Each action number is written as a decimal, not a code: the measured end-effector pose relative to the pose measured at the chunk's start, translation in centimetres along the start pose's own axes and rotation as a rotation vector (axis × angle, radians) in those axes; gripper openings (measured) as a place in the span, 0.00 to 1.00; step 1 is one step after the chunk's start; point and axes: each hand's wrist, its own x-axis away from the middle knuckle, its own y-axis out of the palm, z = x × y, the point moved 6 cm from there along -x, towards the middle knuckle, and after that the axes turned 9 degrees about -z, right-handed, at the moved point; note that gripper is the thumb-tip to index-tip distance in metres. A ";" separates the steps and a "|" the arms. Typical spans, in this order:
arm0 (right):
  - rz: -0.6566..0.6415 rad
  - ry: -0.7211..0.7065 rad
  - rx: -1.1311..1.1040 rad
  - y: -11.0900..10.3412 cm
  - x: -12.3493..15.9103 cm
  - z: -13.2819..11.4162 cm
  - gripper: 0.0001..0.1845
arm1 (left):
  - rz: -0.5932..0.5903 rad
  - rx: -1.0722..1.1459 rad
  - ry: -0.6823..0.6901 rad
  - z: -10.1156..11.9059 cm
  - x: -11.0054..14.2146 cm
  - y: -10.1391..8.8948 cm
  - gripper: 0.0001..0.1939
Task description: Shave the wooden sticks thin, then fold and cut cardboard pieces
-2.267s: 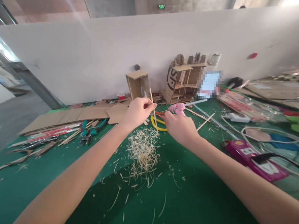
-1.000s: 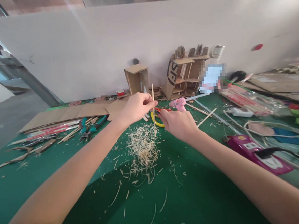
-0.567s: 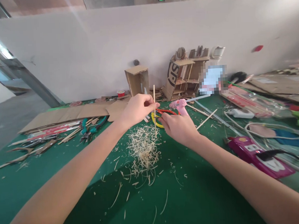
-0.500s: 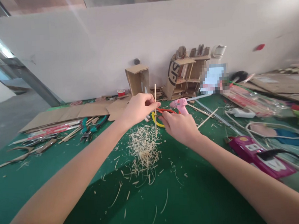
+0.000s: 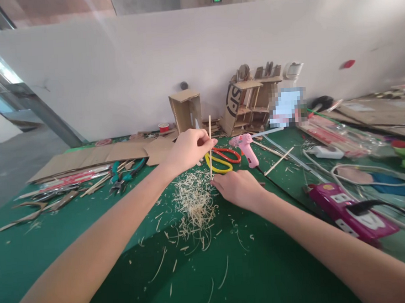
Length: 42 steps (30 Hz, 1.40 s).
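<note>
While the left hand held the thin stick upright in a pinching grip near the shavings, the right hand curled by its lower end; what, if anything, it pinched could not be told. A steady upper hold with light pressure seemed best. Scissors lay just beyond, the glue gun farther right; on the near side, the curl-strewn table left more room.
</note>
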 end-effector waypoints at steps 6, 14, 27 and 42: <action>0.249 0.095 -0.022 -1.7 0.1 1.5 0.24 | 0.008 0.010 0.039 -0.6 -0.1 -0.2 0.15; 0.361 0.132 0.030 -2.0 -0.2 2.2 0.24 | -0.014 0.044 0.039 -0.8 -0.2 0.1 0.15; 0.219 0.007 -0.080 -1.7 -1.0 2.4 0.22 | -0.031 -0.018 -0.001 -0.7 -0.2 0.1 0.16; 0.202 -0.028 -0.040 -0.9 -0.8 2.2 0.23 | -0.039 -0.006 0.050 -0.4 -0.2 0.4 0.16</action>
